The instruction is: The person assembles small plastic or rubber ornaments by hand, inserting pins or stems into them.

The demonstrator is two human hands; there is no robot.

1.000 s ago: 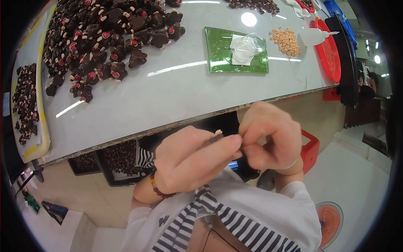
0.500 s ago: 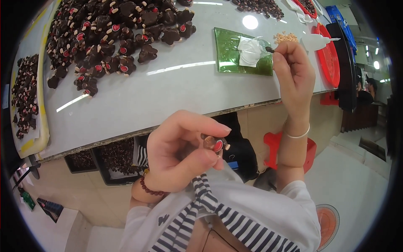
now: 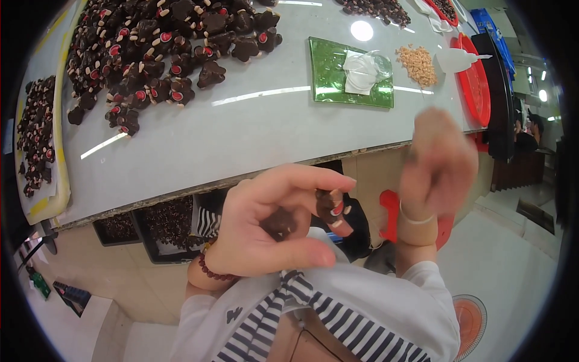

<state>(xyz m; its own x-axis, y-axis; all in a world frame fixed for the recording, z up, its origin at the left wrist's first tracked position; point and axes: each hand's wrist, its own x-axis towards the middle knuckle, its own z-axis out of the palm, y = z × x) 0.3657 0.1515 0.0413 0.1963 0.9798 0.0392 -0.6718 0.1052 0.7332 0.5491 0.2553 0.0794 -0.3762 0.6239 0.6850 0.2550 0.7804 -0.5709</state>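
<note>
In front of my chest, my left hand (image 3: 274, 220) grips a small dark-brown figure (image 3: 330, 208) between its fingers, with the thumb apart. The figure has a red oval patch and cream-coloured nubs. A second brown piece (image 3: 278, 224) lies in the palm of that hand. My right hand (image 3: 437, 160) hangs over the table's front edge at the right, smeared by motion. A dark blur shows at its fingers, too unclear to name. Beyond it lie a green square pad (image 3: 322, 96) with crumpled white film (image 3: 360, 73) on top, and a pile of small cream-coloured bits (image 3: 417, 65).
Many similar brown figures (image 3: 211, 75) are heaped at the table's far left, and more fill a yellow-edged tray (image 3: 60, 175). A white nozzle bottle (image 3: 455, 60) stands beside a red tray (image 3: 473, 90) at the right. Dark bins (image 3: 148, 241) sit under the white table (image 3: 241, 139).
My right hand has come back from the green pad toward me, blurring. My left hand has shifted slightly right, its thumb has moved off the figure, and the palm piece now shows.
</note>
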